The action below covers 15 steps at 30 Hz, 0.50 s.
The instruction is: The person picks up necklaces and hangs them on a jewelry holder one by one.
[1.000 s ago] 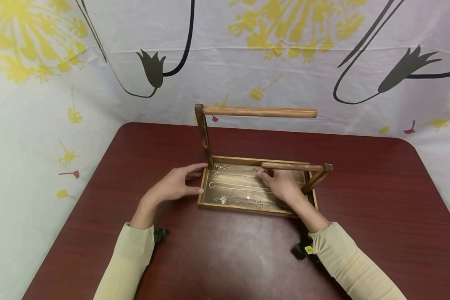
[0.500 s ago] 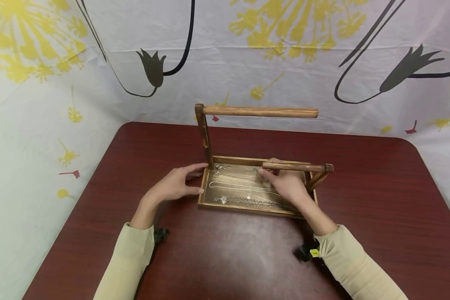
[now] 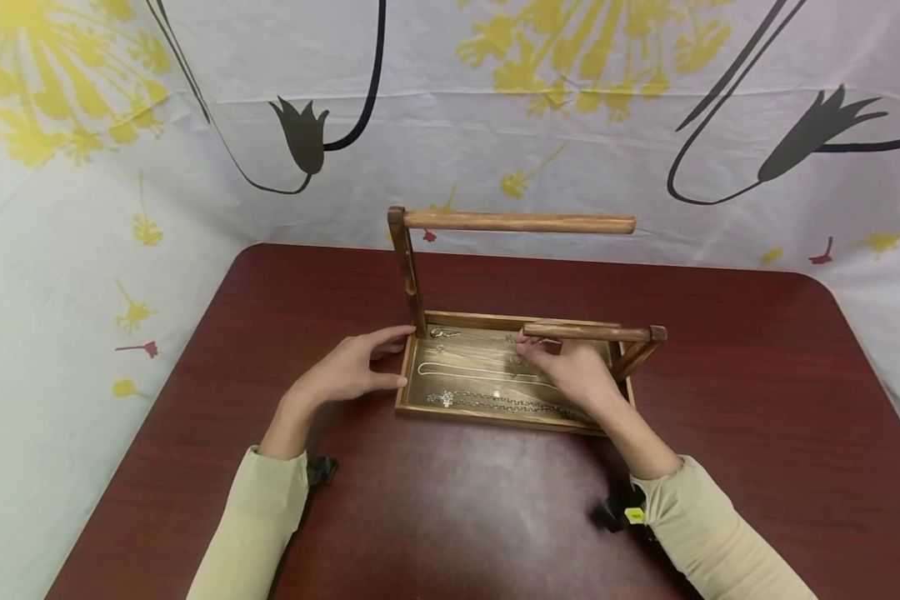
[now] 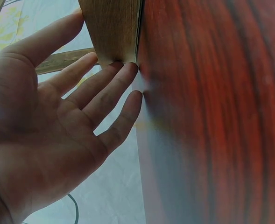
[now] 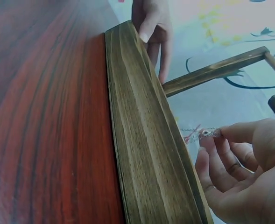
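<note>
Flower-printed cloth [image 3: 217, 158] behind a dark red tabletop [image 3: 450, 508], silvery jewelry at the fingers

Seen from the right wrist, a silvery jewelry piece [image 5: 206, 134] juts toward 9 o'clock from the right hand [image 5: 251, 170], its long axis running roughly 9 to 3. The right hand is the nearer one, its fingers pinching that piece over the wooden tray [image 3: 495, 419]; whether any of it touches the tray's floor, I cannot tell. In the head view the left hand [image 3: 341, 367] sits at the tray's 9 o'clock end, fingers spread and relaxed, tips against the short wall.

The pinched piece looks slim and sparkling, with a fine chain trailing off. From it, at about 7 o'clock, a pale chain [image 3: 487, 372] and a dark-linked chain [image 3: 510, 405] lie lengthwise, 9 to 3.
</note>
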Tool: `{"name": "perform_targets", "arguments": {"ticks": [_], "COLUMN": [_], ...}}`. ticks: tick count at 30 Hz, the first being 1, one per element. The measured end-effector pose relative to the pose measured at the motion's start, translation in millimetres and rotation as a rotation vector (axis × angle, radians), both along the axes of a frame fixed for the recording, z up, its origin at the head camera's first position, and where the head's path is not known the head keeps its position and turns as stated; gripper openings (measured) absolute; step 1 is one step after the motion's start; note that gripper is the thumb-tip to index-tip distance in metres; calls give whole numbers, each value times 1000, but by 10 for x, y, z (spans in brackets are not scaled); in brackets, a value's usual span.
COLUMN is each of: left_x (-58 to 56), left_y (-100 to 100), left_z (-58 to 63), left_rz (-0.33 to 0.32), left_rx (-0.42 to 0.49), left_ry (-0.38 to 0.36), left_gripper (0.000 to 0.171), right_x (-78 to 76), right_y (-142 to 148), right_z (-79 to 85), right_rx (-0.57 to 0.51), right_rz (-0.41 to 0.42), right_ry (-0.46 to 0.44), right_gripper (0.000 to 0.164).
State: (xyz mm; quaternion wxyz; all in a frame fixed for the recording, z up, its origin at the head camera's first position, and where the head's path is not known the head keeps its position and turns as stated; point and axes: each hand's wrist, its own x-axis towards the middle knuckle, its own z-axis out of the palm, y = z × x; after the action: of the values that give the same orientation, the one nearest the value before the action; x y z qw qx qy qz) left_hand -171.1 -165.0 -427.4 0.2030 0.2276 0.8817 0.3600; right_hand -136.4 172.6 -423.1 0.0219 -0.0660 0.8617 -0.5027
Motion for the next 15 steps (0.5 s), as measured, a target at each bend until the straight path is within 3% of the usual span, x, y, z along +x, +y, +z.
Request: {"name": "perform_targets", "arguments": {"ticks": [9, 15], "left_x": [13, 10], "left_y": [-1, 3], "left_z": [4, 23], "left_rz": [2, -1], "left_rx": [1, 5], "left_ry": [-3, -9], "left_gripper": [76, 77], "right_x": [67, 126], "right_y": [-30, -45], "right_z": [58, 132], "right_rx": [-114, -175], "right_rz": [18, -10], "right_ry": [-71, -178], "right_gripper": [23, 32]}}
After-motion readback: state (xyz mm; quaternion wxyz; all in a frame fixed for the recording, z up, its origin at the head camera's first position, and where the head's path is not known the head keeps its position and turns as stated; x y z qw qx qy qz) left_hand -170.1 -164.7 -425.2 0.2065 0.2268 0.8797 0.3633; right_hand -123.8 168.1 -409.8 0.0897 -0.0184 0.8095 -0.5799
